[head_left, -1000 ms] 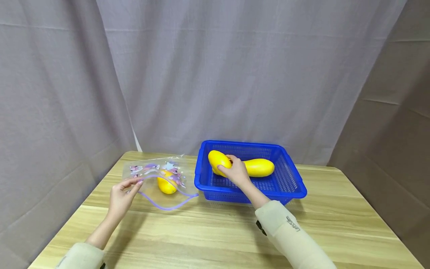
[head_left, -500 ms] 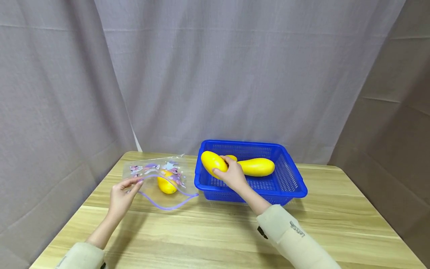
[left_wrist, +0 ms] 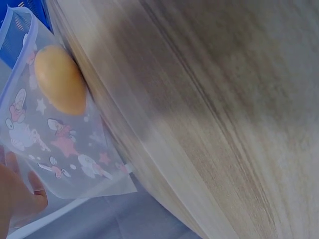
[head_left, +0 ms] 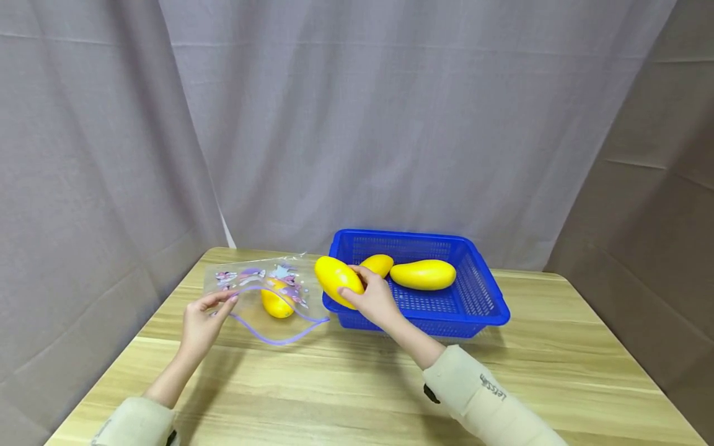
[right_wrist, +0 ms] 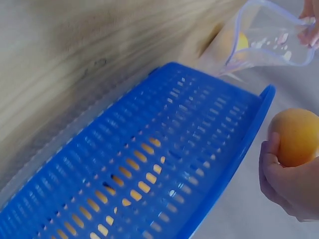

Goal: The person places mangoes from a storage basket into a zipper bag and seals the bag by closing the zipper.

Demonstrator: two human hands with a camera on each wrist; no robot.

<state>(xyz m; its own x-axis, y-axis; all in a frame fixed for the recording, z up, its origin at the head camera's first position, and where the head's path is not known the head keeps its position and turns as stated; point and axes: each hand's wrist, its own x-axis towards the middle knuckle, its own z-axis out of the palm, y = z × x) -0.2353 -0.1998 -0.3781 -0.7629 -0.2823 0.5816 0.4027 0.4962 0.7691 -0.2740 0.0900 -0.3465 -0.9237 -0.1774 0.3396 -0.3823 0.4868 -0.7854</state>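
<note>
My left hand [head_left: 202, 325] pinches the purple-edged mouth of a clear zip bag [head_left: 237, 282] printed with cartoon figures and stars. The mouth gapes, and one yellow mango [head_left: 277, 303] lies inside; the left wrist view shows that mango [left_wrist: 61, 79] through the printed film. My right hand [head_left: 375, 300] grips another mango [head_left: 336, 280] over the left rim of a blue basket [head_left: 485, 310]. In the right wrist view this mango [right_wrist: 295, 137] sits between thumb and fingers, above the basket's edge. Two more mangoes, a smaller one [head_left: 378, 264] and a longer one [head_left: 424, 275], lie in the basket.
Bag and basket stand side by side on a wooden table [head_left: 312, 396], a narrow gap between them. Grey curtains [head_left: 390, 124] hang behind the table and on both sides.
My right hand has lifted the mango and carried it left, from inside the basket to over its left rim, uncovering the smaller mango behind. The left hand and bag have stayed in place.
</note>
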